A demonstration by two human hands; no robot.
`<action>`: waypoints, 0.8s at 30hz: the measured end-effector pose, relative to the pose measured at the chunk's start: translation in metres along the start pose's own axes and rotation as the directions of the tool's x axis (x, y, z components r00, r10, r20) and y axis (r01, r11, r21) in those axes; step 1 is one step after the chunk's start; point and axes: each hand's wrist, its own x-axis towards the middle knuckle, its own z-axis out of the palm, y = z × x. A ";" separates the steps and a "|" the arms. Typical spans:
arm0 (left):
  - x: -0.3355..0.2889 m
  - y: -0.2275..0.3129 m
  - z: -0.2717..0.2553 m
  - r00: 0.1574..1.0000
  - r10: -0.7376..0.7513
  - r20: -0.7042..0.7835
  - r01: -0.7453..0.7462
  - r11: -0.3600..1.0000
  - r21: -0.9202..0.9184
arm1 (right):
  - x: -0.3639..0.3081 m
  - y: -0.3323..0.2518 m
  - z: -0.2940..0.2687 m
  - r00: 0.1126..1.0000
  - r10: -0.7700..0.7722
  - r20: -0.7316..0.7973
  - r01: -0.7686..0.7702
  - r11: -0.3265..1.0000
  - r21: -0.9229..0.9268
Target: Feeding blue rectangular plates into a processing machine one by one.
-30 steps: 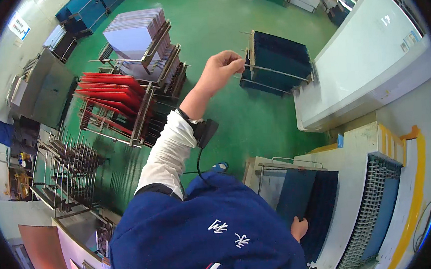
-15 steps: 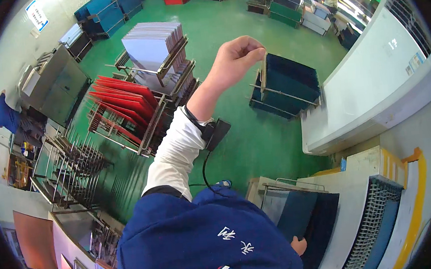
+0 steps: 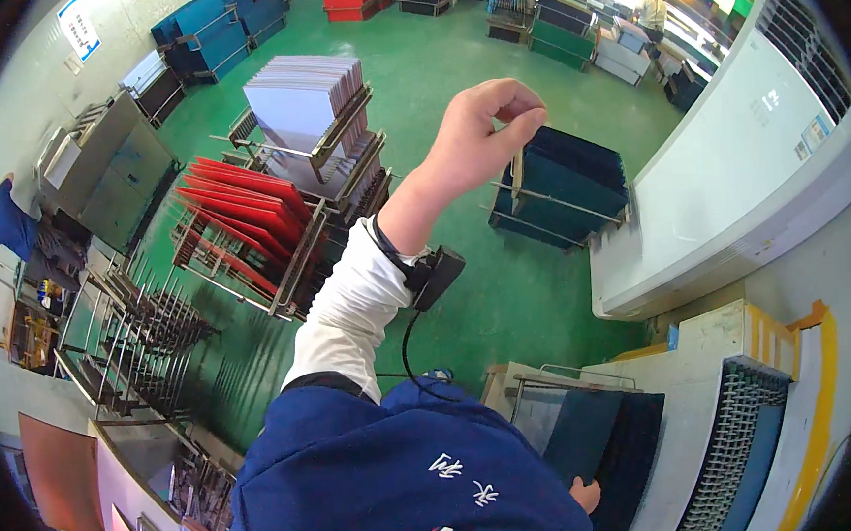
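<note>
Dark teal panel: flat, straight-edged, at the person's right, its near part meeting the right hand; lower end hidden. A darker navy panel adjoins its right side, partly overlapped, surface plain; exact tilt of both cannot be determined.

White characters on the blue garment, printed white sign on wall

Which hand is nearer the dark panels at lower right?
Right. The right hand is at the dark panels; the left hand is raised away from them, higher in view.
</note>
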 end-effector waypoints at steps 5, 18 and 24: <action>0.000 0.009 0.003 0.997 0.071 -0.008 -0.070 0.994 0.078 | -0.007 -0.014 -0.012 0.999 0.030 0.013 -0.030 1.000 -0.001; 0.005 0.025 0.014 0.969 0.238 0.067 -0.248 0.940 0.234 | -0.004 -0.014 -0.015 0.997 0.049 0.061 -0.049 0.999 -0.007; 0.008 0.030 0.022 0.947 0.298 0.122 -0.321 0.905 0.279 | -0.005 -0.013 -0.014 0.998 0.040 0.043 -0.040 0.999 0.011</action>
